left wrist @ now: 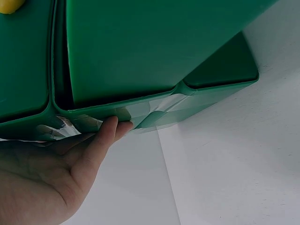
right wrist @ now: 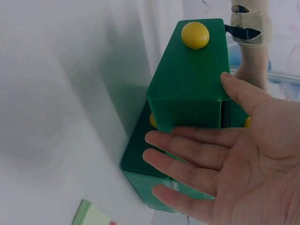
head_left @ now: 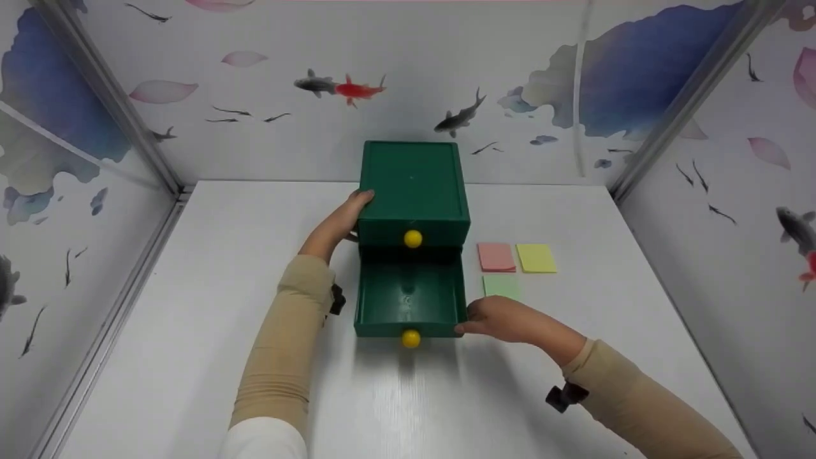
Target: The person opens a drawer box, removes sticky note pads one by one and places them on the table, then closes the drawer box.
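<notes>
A green drawer cabinet with yellow knobs stands near the back wall. Its lower drawer in the head view is pulled out, and nothing lies inside. My left hand rests against the cabinet's left side, thumb at the top edge. In the left wrist view, its extended fingers touch the side over strips of clear tape. At the drawer's front right corner is my right hand, its thumb touching the front edge. The right wrist view shows its fingers straight alongside the drawer's side wall.
Pink, yellow and green sticky note pads lie right of the cabinet on the white table. The green pad is close by my right hand. Patterned walls enclose the back and both sides.
</notes>
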A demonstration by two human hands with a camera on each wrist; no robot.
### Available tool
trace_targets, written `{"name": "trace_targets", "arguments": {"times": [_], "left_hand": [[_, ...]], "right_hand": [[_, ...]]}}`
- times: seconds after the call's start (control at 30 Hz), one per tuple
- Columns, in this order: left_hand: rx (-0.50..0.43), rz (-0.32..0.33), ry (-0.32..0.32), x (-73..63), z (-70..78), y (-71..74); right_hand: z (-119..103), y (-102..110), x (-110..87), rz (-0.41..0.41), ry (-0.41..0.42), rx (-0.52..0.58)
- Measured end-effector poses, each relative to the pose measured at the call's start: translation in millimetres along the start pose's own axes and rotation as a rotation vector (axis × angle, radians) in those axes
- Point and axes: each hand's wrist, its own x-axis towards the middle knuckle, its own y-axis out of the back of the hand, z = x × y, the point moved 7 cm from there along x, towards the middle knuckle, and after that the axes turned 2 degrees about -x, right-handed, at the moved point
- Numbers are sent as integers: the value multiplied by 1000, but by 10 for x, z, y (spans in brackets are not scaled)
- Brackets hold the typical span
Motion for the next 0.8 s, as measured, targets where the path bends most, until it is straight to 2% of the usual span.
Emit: {"name": "trace_targets", "arguments": {"times": [0.43, 0.8], "left_hand": [[-23, 4, 15, 6, -18, 2], [-18, 6, 21, 7, -15, -3]], "right_hand": [[67, 29, 31, 32, -129, 88], [89, 109, 84, 50, -153, 147]]}}
